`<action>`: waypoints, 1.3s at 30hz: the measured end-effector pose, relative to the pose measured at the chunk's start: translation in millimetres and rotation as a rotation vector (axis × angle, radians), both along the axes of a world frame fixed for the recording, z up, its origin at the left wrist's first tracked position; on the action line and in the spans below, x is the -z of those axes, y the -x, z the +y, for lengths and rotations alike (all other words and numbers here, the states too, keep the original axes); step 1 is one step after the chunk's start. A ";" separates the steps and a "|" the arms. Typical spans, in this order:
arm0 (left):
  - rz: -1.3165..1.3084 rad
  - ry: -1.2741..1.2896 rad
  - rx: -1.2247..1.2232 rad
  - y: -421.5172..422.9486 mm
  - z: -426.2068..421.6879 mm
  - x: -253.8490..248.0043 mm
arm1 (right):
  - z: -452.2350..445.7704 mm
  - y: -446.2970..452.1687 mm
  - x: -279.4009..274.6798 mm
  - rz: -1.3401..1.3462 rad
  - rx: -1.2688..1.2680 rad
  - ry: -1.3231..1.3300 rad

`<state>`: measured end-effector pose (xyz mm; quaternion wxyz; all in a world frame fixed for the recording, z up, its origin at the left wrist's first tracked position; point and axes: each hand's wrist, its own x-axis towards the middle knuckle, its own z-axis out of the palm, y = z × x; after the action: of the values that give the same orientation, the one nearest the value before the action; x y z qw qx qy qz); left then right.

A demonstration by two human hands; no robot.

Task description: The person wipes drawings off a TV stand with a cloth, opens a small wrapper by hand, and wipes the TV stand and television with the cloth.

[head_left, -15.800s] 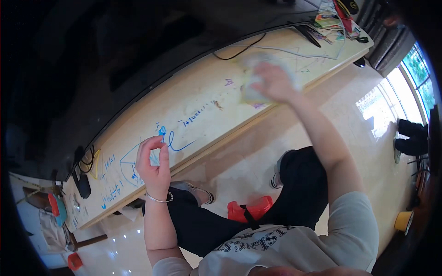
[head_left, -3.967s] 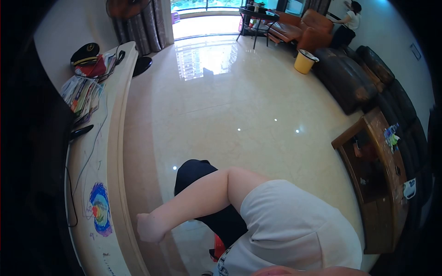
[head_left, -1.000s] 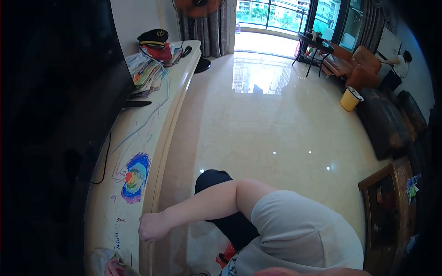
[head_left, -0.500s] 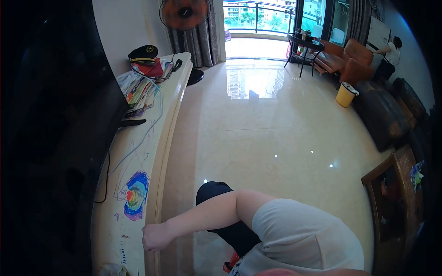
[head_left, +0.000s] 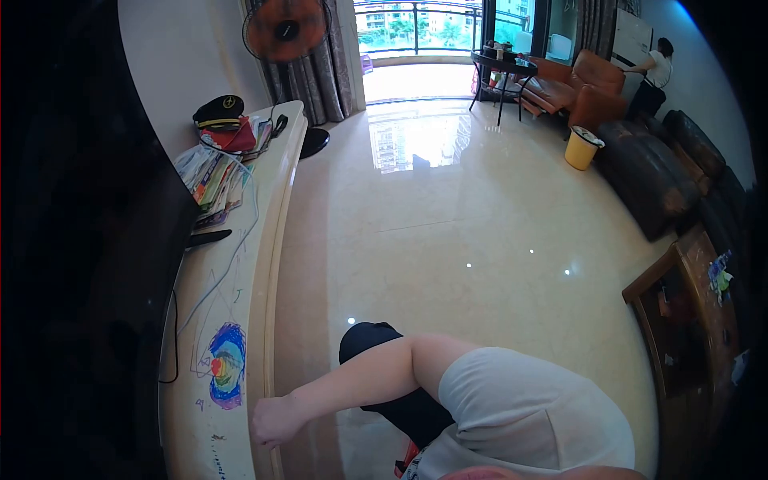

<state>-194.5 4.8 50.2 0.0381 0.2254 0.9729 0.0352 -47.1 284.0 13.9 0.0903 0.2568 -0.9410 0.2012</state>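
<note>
My right hand (head_left: pixel 276 422) is closed in a fist at the front edge of a long cream-white cabinet (head_left: pixel 260 264). The fingers curl downward, and whatever they hold, if anything, is hidden. Beside the hand, on the cabinet top, is a blue, purple and red crayon drawing (head_left: pixel 228 366), with small dark scribbles below it. My bare forearm reaches across from a white sleeve (head_left: pixel 528 408), over my dark-clad knee (head_left: pixel 368 340). My left hand is out of view.
A large black screen (head_left: pixel 72 240) stands along the left. Books (head_left: pixel 216 188), a cap (head_left: pixel 220 112) and a white cable (head_left: pixel 240 248) lie on the cabinet. A fan (head_left: pixel 286 30) stands behind. A yellow bin (head_left: pixel 582 150), sofa (head_left: pixel 640 176), wooden table (head_left: pixel 680 296) and another person (head_left: pixel 654 76) are on the right.
My view has shifted, so the room sits further left and the drawing lower. My fist has moved slightly forward along the cabinet edge, nearer the drawing, and stays closed.
</note>
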 end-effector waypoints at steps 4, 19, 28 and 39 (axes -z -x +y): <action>-0.002 -0.003 0.016 3.4 8.6 -0.5 | 6.6 -5.9 -4.5 0.026 -0.018 0.035; -0.010 -0.028 0.072 14.0 32.8 -1.0 | 13.4 -10.8 -4.1 -0.007 -0.007 0.028; -0.010 -0.040 0.076 16.0 33.6 -0.8 | 10.4 -8.4 0.0 0.035 -0.029 0.048; -0.013 -0.068 0.065 15.7 25.9 0.1 | 6.7 -7.8 1.1 -0.007 -0.020 0.010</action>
<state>-210.2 30.7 50.2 0.0377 0.2577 0.9631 0.0684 -39.3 290.6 12.7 0.0865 0.2650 -0.9376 0.2078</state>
